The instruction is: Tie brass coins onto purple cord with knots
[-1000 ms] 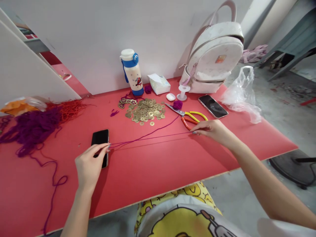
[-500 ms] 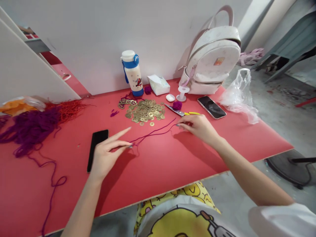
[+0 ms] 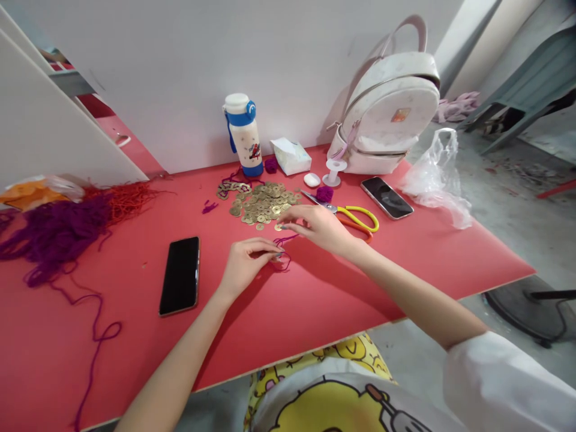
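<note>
A strand of purple yarn (image 3: 288, 264) is pinched between the thumb and fingers of my left hand (image 3: 247, 264), with a small loop hanging by the fingertips. Close beyond it, my right hand (image 3: 317, 228) has thumb and index finger closed at a brass-coloured holed coin (image 3: 278, 227) at the near edge of the coin pile (image 3: 265, 203). More yarn passes beneath the right hand. Scissors (image 3: 360, 219) with yellow and orange handles lie behind the right wrist, partly covered by it. A small purple yarn ball (image 3: 324, 194) rests against the blades.
A black phone (image 3: 180, 276) lies left of my left hand; another phone (image 3: 387, 197) lies at right. Behind stand a bottle (image 3: 243, 135), tissue pack (image 3: 290, 157), white spool (image 3: 333, 173) and backpack (image 3: 387, 114). Purple yarn (image 3: 63, 234) is heaped at left, a plastic bag (image 3: 436, 174) at right.
My right hand has moved left from beside the scissors to the coin's edge, uncovering the handles. My left hand has moved right, off the black phone, and the stretched yarn has gathered up.
</note>
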Tool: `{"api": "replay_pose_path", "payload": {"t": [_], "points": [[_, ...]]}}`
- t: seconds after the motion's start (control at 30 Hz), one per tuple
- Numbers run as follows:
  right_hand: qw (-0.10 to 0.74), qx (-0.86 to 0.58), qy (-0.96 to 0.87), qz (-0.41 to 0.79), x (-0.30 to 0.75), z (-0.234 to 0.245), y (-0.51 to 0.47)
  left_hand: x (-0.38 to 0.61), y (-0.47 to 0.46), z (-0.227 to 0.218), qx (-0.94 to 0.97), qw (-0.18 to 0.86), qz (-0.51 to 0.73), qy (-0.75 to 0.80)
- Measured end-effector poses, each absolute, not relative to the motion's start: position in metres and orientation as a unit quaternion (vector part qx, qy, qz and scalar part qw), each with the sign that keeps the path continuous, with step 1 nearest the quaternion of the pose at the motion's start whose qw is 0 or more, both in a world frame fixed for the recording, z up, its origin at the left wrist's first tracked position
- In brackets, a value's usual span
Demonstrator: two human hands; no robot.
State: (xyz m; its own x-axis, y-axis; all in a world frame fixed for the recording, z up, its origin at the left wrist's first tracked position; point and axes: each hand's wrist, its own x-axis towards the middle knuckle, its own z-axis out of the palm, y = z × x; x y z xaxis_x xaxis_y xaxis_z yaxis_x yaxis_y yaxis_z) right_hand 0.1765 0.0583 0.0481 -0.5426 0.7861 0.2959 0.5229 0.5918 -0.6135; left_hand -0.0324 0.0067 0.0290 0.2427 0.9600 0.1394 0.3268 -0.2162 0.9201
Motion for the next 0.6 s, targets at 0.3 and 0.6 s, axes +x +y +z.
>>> {"api": "replay_pose_path", "payload": {"t": [0.3, 0.6], "points": [[0.138, -0.456, -0.866, 0.153, 0.153, 0.014, 0.084, -0.031, 0.008, 0.009, 0.657, 0.408, 0.43, 0.467], [0.161, -0.414, -0.87, 0.215, 0.152, 0.007, 0.096, -0.035, 0.008, 0.005, 0.656, 0.382, 0.444, 0.476]]}}
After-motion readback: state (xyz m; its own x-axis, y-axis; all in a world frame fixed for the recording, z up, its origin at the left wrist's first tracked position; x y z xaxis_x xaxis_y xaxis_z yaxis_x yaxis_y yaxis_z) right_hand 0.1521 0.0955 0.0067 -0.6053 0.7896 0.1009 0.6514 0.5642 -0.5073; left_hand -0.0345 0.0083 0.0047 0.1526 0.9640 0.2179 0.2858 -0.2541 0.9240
